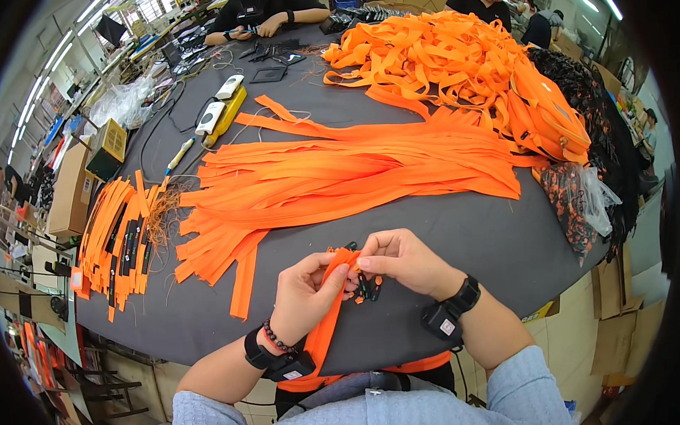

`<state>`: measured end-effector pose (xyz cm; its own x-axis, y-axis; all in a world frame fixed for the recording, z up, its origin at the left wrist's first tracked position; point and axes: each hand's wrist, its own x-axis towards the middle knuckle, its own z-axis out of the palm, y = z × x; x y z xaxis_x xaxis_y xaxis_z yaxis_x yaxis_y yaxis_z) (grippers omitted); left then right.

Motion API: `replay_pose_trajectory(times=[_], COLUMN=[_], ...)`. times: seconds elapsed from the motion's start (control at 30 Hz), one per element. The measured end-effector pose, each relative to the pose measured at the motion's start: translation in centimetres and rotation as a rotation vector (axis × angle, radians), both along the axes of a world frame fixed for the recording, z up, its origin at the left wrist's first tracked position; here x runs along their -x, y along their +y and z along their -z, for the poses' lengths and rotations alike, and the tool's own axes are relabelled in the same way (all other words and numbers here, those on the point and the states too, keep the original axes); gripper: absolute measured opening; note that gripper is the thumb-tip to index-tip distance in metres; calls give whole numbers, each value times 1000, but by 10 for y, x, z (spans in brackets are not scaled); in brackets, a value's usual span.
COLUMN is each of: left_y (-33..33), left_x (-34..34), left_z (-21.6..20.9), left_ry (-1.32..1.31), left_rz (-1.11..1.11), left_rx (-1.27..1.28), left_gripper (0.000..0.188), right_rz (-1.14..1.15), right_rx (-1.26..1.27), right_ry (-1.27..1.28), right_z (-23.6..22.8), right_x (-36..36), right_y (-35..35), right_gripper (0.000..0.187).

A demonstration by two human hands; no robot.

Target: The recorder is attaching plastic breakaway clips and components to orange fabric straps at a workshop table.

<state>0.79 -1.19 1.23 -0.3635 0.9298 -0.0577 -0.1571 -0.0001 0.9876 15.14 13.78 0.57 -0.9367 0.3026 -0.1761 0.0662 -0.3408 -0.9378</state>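
Observation:
My left hand point(307, 290) pinches a flat orange zipper tape point(323, 338) close to its top end, between thumb and fingers. The tape hangs down past my wrist toward the table's front edge. At that top end my right hand point(407, 261) is closed in a pinch, its fingertips on the tape's edge; any small part between them is hidden. Just below my fingers lies a little heap of small black and orange pieces point(366, 288), perhaps zipper sliders, partly covered by my hands. Beyond them a wide bundle of orange zipper tapes point(341, 171) is spread across the table.
Short orange and black strips point(118, 238) lie at the left. A hot-tipped tool with a yellow handle point(180, 154) rests near a yellow and white power strip point(222, 112). A tangled orange pile point(442, 62) and a clear bag point(576, 202) stand right. People work across the grey table point(441, 328).

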Motion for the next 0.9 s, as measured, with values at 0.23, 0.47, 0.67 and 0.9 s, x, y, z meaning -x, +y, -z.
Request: replay_pose_trajectory(times=[0.23, 0.47, 0.67, 0.9], left_y=[3, 1, -1, 0], left_x=[9, -2, 1, 0], left_z=[1, 7, 6, 0], left_ry=[64, 197, 385, 471], left_rz=[-36, -132, -98, -112], left_rx=[23, -110, -141, -190], left_gripper=[18, 19, 18, 20], right_rz=[253, 361, 421, 462], right_rx=[186, -384, -879, -868], right_ry=[163, 207, 235, 228], right_z=[-5, -5, -13, -7], right_x=[5, 2, 3, 7], right_y=[-14, -27, -29, -30], right_gripper=[18, 18, 17, 20])
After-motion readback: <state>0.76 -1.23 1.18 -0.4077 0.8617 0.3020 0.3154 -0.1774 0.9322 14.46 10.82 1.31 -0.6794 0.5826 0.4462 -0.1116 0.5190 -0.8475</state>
